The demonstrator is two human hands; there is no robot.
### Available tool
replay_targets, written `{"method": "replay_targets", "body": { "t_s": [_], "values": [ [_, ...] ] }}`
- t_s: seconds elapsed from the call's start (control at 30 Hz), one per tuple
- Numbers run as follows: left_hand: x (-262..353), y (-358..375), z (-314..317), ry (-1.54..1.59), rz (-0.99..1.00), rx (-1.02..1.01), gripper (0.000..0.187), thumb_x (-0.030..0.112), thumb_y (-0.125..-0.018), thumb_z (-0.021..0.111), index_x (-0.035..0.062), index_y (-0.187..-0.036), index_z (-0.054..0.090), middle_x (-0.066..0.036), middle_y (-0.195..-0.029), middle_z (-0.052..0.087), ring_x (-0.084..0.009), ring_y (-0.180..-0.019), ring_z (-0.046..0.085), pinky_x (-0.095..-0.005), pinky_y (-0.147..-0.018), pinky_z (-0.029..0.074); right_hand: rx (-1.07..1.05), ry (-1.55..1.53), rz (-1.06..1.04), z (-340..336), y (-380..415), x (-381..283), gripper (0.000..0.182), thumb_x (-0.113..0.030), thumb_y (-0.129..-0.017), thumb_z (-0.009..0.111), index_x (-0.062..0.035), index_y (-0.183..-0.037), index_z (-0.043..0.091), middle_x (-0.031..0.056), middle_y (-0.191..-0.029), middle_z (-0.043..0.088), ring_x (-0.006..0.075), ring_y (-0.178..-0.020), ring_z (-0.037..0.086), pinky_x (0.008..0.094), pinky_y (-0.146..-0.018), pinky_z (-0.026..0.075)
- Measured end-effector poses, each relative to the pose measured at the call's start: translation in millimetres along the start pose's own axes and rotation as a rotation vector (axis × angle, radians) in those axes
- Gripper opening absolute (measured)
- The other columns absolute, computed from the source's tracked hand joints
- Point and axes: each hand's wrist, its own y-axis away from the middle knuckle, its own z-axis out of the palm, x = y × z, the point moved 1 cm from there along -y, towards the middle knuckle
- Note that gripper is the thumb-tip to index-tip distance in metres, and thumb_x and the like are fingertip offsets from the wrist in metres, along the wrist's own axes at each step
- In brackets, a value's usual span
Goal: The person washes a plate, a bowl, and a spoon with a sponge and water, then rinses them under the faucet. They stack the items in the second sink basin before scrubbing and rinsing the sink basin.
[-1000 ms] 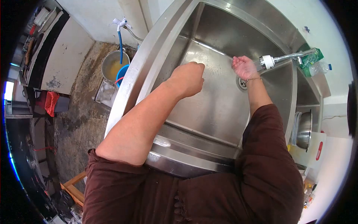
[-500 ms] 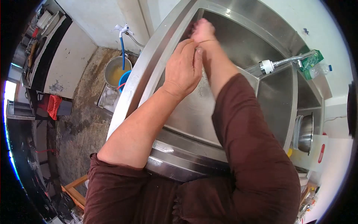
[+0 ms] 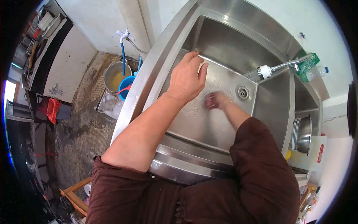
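My left hand (image 3: 187, 77) hovers over the left side of the steel sink (image 3: 194, 128), its thumb apart from the fingers and nothing visible in it. Lower in the basin is my right hand (image 3: 215, 100), blurred by motion, so its fingers and anything they hold are unclear. A thin band circles the right wrist. Water sprays from the white and chrome faucet head (image 3: 264, 72) at the basin's right. The drain (image 3: 243, 92) lies between that faucet and my right hand. A thin layer of water ripples on the sink floor.
Left of the sink, a metal pot (image 3: 112, 80) and a blue bucket (image 3: 126, 83) stand on the floor below a white tap (image 3: 124, 35). Plates and a steel bowl (image 3: 305, 132) stand at the right. A green packet (image 3: 314, 61) lies behind the faucet.
My right hand has moved from the basin's far left corner down and right toward its middle. My left hand has shifted slightly, and the two hands are now farther apart.
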Motion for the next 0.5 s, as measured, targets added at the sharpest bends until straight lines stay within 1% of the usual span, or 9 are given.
{"method": "replay_targets", "body": {
  "t_s": [0.03, 0.07, 0.1, 0.13, 0.2, 0.23, 0.3, 0.43, 0.5],
  "values": [
    [-0.4, 0.8, 1.1, -0.019, -0.004, -0.020, 0.019, 0.016, -0.085, 0.056, -0.0003, -0.094, 0.060, -0.017, -0.113, 0.056, -0.0331, -0.095, 0.058, -0.0384, -0.081, 0.047, 0.075, -0.310, -0.064, -34.6, 9.8, -18.3, 0.019, -0.005, -0.084, 0.040, 0.0040, -0.096, 0.051, 0.0169, -0.081, 0.057, 0.0291, -0.066, 0.057, 0.0423, -0.060, 0.051],
    [-1.0, 1.8, 2.5, -0.038, -0.009, -0.042, 0.018, 0.015, -0.084, 0.057, -0.0001, -0.094, 0.061, -0.016, -0.111, 0.058, -0.0327, -0.096, 0.058, -0.0375, -0.082, 0.047, 0.073, -0.375, -0.356, -61.4, 11.2, -29.8, 0.017, -0.007, -0.086, 0.037, 0.0041, -0.092, 0.049, 0.0187, -0.081, 0.056, 0.0298, -0.069, 0.055, 0.0424, -0.062, 0.050],
    [-1.7, 3.1, 3.7, -0.032, -0.006, -0.042, 0.018, 0.015, -0.084, 0.057, -0.0001, -0.094, 0.061, -0.016, -0.111, 0.058, -0.0327, -0.096, 0.058, -0.0375, -0.082, 0.047, -0.086, -0.634, -0.410, -85.5, 13.2, -42.6, 0.019, -0.008, -0.089, 0.036, 0.0060, -0.092, 0.049, 0.0184, -0.084, 0.055, 0.0310, -0.075, 0.056, 0.0438, -0.070, 0.050],
    [-2.9, 3.9, 5.5, -0.035, -0.008, -0.077, 0.018, 0.014, -0.084, 0.058, -0.0001, -0.094, 0.061, -0.016, -0.111, 0.057, -0.0324, -0.097, 0.058, -0.0373, -0.083, 0.047, -0.081, -0.635, -0.415, -78.7, 27.2, -59.9, 0.019, -0.008, -0.089, 0.036, 0.0060, -0.092, 0.049, 0.0184, -0.084, 0.055, 0.0310, -0.075, 0.056, 0.0438, -0.070, 0.050],
    [-3.2, 4.8, 7.6, -0.037, -0.003, -0.115, 0.018, 0.014, -0.083, 0.058, -0.0001, -0.094, 0.061, -0.016, -0.111, 0.057, -0.0322, -0.097, 0.058, -0.0371, -0.084, 0.047, 0.230, -0.959, -0.393, -47.8, 74.6, -100.1, 0.027, -0.012, -0.092, 0.034, 0.0092, -0.104, 0.046, 0.0169, -0.093, 0.053, 0.0315, -0.087, 0.056, 0.0443, -0.083, 0.049],
    [-3.2, 5.4, 7.5, -0.046, -0.017, -0.146, 0.018, 0.014, -0.083, 0.058, -0.0003, -0.094, 0.061, -0.016, -0.111, 0.057, -0.0321, -0.097, 0.058, -0.0371, -0.083, 0.047, 0.230, -0.962, -0.396, -47.4, 73.1, -105.9, 0.027, -0.012, -0.092, 0.034, 0.0092, -0.104, 0.046, 0.0169, -0.093, 0.053, 0.0315, -0.087, 0.056, 0.0443, -0.083, 0.049],
    [-4.4, 4.8, 8.3, -0.057, -0.033, -0.174, 0.018, 0.014, -0.083, 0.059, -0.0004, -0.095, 0.061, -0.016, -0.111, 0.057, -0.0320, -0.097, 0.058, -0.0370, -0.083, 0.047, 0.063, -0.961, -0.358, -44.1, 70.1, -115.1, 0.031, -0.014, -0.094, 0.033, 0.0112, -0.109, 0.043, 0.0176, -0.102, 0.051, 0.0322, -0.093, 0.054, 0.0440, -0.087, 0.048],
    [-9.7, 2.7, 4.4, -0.066, -0.004, -0.135, 0.018, 0.012, -0.082, 0.059, -0.0001, -0.095, 0.060, -0.016, -0.109, 0.058, -0.0324, -0.094, 0.058, -0.0378, -0.081, 0.047, 0.057, -0.916, -0.299, -28.9, 65.2, -113.7, 0.033, -0.013, -0.094, 0.032, 0.0111, -0.115, 0.040, 0.0178, -0.106, 0.049, 0.0318, -0.098, 0.052, 0.0447, -0.091, 0.046],
    [-10.4, 1.5, 2.7, -0.060, -0.001, -0.110, 0.018, 0.011, -0.081, 0.059, 0.0001, -0.096, 0.060, -0.015, -0.107, 0.058, -0.0325, -0.093, 0.058, -0.0383, -0.081, 0.048, 0.125, -0.893, -0.195, -19.7, 69.5, -102.0, 0.038, -0.014, -0.095, 0.030, 0.0122, -0.122, 0.034, 0.0224, -0.119, 0.044, 0.0345, -0.110, 0.048, 0.0465, -0.096, 0.042]
  ]
}}
